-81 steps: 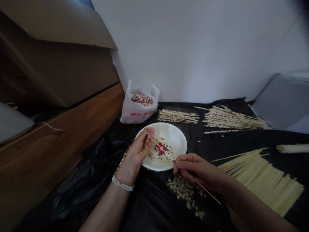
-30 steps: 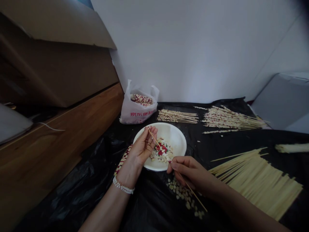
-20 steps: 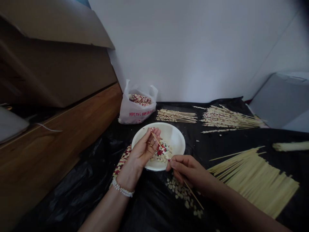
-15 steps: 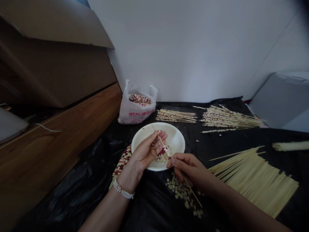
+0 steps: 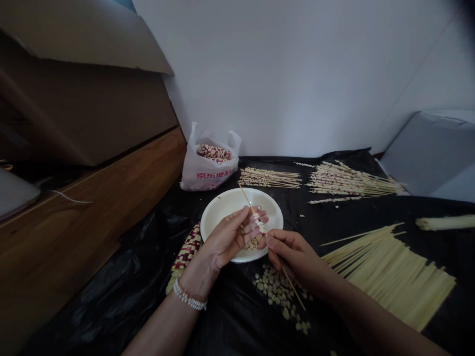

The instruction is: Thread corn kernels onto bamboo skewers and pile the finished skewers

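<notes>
A thin bamboo skewer (image 5: 245, 195) slants over the bowl, with a short row of white and dark red corn kernels (image 5: 261, 225) threaded on it. My right hand (image 5: 293, 249) pinches the skewer just below the kernels, and its lower end sticks out under that hand. Above the row, my left hand (image 5: 232, 235) has its thumb against the skewer and its fingers curved behind it, palm up. I cannot make out whether a loose kernel lies in those fingers. Beneath the hands stands a white bowl (image 5: 215, 212) holding loose kernels, partly hidden.
Loose pale kernels (image 5: 278, 291) lie on black plastic sheeting (image 5: 141, 277). A red-and-cream corn cob (image 5: 188, 249) rests left of the bowl. Bare skewers (image 5: 393, 277) fan out right; filled skewers (image 5: 337, 180) lie behind. A plastic bag (image 5: 208, 175) holds cobs. A stripped cob (image 5: 445, 223) is far right.
My left hand has shifted right along the skewer, its thumb now closer to the threaded kernels. More of the skewer's tip shows above it. The right hand keeps its pinch.
</notes>
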Demonstrator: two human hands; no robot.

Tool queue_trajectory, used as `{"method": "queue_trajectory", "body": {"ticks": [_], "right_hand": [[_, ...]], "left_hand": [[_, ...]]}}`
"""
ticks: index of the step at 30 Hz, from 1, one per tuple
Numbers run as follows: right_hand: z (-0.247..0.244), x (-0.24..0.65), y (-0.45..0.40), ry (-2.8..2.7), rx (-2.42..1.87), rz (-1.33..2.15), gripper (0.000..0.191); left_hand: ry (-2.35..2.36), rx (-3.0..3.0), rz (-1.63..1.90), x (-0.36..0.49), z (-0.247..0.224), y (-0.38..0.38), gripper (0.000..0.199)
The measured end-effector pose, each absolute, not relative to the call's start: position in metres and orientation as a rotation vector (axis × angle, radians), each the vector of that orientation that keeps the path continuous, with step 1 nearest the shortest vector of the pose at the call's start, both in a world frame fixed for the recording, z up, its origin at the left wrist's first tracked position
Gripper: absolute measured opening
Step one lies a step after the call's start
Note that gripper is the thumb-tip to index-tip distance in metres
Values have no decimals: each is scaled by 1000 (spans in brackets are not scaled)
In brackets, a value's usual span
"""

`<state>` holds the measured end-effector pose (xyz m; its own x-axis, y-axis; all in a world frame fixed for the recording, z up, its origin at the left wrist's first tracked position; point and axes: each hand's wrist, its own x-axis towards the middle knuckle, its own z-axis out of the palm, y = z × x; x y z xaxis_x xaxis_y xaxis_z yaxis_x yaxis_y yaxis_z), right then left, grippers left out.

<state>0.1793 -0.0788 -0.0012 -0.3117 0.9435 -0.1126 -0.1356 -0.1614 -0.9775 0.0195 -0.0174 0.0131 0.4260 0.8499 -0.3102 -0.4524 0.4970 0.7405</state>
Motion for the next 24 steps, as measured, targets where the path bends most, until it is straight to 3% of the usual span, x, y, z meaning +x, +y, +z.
{"method": "queue_trajectory", "body": {"ticks": [3,7,9,21,24], "right_hand": [[-3,180,-77,-1217,-1033,1627,30],[-5,180,-77,-1210,-1020,1650,31],[-6,180,-77,-1207,-1016,1652,32],[-9,180,-79,-1219,-990,1705,29],[-9,179,-80,-1217,-979,1721,30]], "left_hand": [[817,416,986,14,14,-10,24],[906,389,1028,10,17,-7,58],[878,412,1016,10,19,-8,65],[850,651,1073,10,17,-7,22],[877,727,1103,7,16,-5,20]]}}
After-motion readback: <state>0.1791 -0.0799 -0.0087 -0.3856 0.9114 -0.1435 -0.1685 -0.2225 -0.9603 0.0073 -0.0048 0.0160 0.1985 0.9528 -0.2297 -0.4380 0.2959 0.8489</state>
